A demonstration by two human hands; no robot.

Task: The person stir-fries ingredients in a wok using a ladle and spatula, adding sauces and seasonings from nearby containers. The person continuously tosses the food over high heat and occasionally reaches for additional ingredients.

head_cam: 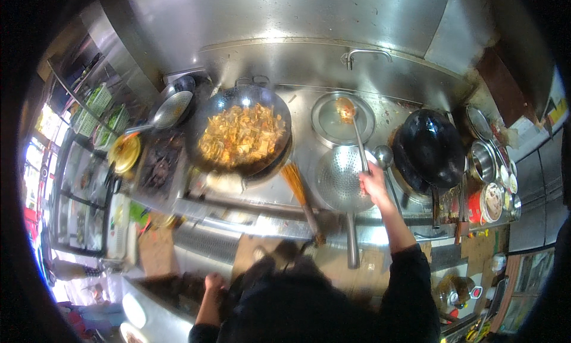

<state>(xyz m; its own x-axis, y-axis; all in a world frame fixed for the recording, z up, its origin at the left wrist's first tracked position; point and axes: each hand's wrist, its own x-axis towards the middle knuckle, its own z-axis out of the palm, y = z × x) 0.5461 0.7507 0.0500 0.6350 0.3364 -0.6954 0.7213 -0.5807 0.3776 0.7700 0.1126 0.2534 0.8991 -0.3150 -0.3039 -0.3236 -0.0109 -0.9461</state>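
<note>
My right hand grips the long metal handle of a ladle. Its bowl, with orange-brown sauce or food on it, is over a round metal basin that seems to hold water. Below that hand lies a perforated metal strainer, its handle pointing towards me. A second ladle rests just right of the strainer. Low at my side hangs my left hand, fingers curled; whether anything is in it cannot be made out. Sliced, browned food fills a large wok on the left.
A bamboo wok brush lies before the full wok. A black wok sits tilted on the right, near a steel pot and a red tub. A faucet projects from the back wall. At left are a strainer and a yellow bowl.
</note>
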